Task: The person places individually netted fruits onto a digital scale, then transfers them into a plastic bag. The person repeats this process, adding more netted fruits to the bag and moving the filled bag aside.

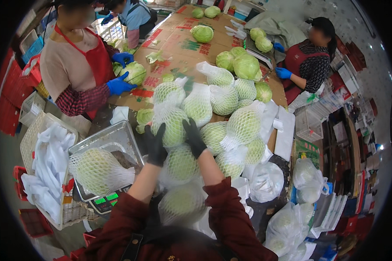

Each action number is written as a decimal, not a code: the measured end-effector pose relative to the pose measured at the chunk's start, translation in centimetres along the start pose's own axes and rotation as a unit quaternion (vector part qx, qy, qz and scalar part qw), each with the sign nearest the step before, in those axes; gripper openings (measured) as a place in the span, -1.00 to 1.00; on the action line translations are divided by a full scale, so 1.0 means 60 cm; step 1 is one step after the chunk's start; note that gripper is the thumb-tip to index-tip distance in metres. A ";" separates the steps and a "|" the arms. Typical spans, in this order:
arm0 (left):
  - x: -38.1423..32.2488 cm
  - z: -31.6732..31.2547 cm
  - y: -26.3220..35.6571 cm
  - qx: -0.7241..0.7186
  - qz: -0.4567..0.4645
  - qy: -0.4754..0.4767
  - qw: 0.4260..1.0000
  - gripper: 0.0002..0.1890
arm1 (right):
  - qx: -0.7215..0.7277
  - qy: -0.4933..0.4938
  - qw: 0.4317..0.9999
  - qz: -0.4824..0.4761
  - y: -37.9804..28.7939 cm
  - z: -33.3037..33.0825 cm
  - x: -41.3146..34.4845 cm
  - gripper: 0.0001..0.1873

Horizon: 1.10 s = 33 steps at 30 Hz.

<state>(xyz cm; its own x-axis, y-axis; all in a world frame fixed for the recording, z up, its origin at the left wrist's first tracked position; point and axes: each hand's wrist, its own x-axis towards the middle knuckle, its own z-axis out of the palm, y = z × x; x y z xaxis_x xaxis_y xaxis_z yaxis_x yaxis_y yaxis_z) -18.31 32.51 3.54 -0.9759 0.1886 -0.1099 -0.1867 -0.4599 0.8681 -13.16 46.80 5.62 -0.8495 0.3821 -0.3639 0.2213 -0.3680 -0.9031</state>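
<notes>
Both my hands wear black gloves. My left hand [156, 145] and my right hand [194, 137] press on opposite sides of a cabbage in white foam netting [170, 125]. More netted cabbages crowd around it, one just beyond my right fingers [197, 104] and another [182, 163] between my wrists. To the right of my right hand lies a netted cabbage [245, 122] on top of others. On the left, one netted cabbage [96, 171] rests on the metal pan of a digital scale [124, 133]. Bare green cabbages [246, 66] sit farther back.
A cardboard-covered table [173, 42] stretches ahead. A person in a red apron [94, 62] handles a cabbage at left; another [300, 65] stands by a second scale [259, 57] at right. A crate of white netting [50, 156] stands left, bagged cabbages [285, 228] lower right.
</notes>
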 end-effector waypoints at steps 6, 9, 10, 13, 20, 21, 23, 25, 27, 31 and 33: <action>-0.126 0.022 0.126 0.245 0.257 0.060 0.933 -0.27 | 0.023 -0.147 0.980 -0.131 -0.068 0.069 -0.068 -0.37; -0.137 -0.026 0.157 0.421 0.336 0.122 0.834 -0.22 | -0.065 -0.221 0.972 -0.044 -0.071 0.126 -0.074 -0.38; -0.135 -0.045 0.162 0.450 0.333 0.144 0.816 -0.22 | -0.069 -0.253 0.965 -0.018 -0.067 0.144 -0.075 -0.33; -0.130 -0.095 0.181 0.538 0.218 0.193 0.791 -0.23 | -0.226 -0.251 0.941 0.018 -0.041 0.189 -0.071 -0.25; -0.173 -0.122 0.298 0.283 0.184 0.002 0.941 -0.44 | -0.309 -0.198 0.928 -0.064 0.025 0.201 -0.027 -0.20; -0.180 -0.124 0.319 0.291 0.186 0.007 0.938 -0.47 | -0.274 -0.235 0.931 -0.058 0.030 0.196 -0.023 -0.20; -0.188 -0.125 0.351 0.281 0.180 0.039 0.942 -0.50 | -0.327 -0.258 0.900 -0.129 0.032 0.183 -0.022 -0.19; -0.197 -0.129 0.374 0.282 0.168 0.064 0.942 -0.53 | -0.357 -0.264 0.875 -0.193 0.026 0.174 -0.025 -0.21; -0.205 -0.134 0.389 0.288 0.169 0.069 0.940 -0.55 | -0.349 -0.242 0.879 -0.219 0.016 0.172 -0.030 -0.26; -0.219 -0.145 0.403 0.301 0.171 0.086 0.934 -0.58 | -0.247 -0.202 0.942 -0.108 -0.004 0.182 -0.044 -0.47; -0.223 -0.150 0.405 0.288 0.172 0.085 0.938 -0.59 | -0.245 -0.193 0.946 -0.094 -0.013 0.184 -0.049 -0.47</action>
<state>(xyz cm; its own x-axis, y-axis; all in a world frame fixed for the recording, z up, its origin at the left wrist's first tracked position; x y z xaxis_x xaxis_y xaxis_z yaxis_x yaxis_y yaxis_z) -10.83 11.02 21.74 -0.9804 -0.0487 0.1910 0.1864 0.0863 0.9787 -16.10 36.58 9.92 -0.9862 0.0299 -0.1626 0.1653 0.1491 -0.9749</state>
